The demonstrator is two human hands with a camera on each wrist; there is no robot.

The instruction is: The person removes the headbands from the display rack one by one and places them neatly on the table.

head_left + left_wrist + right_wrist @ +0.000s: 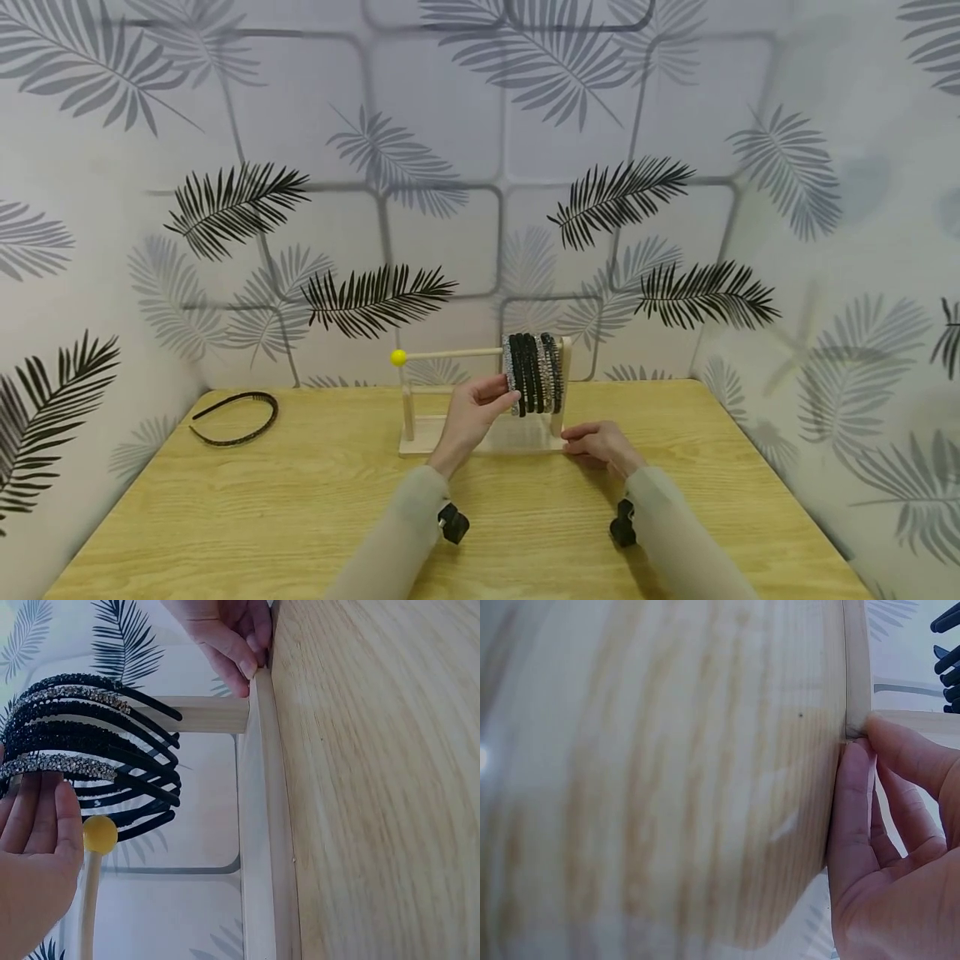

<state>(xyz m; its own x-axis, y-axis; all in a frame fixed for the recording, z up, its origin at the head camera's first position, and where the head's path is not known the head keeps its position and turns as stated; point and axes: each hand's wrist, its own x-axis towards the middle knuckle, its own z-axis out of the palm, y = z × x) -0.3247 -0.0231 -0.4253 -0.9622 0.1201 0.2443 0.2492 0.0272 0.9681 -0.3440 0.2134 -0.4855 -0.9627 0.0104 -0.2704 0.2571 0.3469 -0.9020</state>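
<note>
Several dark, glittery headbands [534, 375] hang side by side at the right end of a wooden rack's rail [453, 354]. My left hand [480, 410] is at the leftmost one, a silver-stoned headband [67, 764], pinching it between thumb and fingers. The wooden rack [427, 435] stands upright on the table and has a yellow ball [398, 357] on its left end. At the base's right end, my right hand [602, 444] pinches the corner, thumb on top and index finger at the underside [859, 772]. Its other fingers are loosely bent.
A black headband [251, 429] lies alone on the left of the wood-grain table [300, 508]. Behind the rack rises a wall backdrop [450, 150] with a leaf pattern, and similar sheets close in both sides. Each wrist bears a small black camera [453, 523].
</note>
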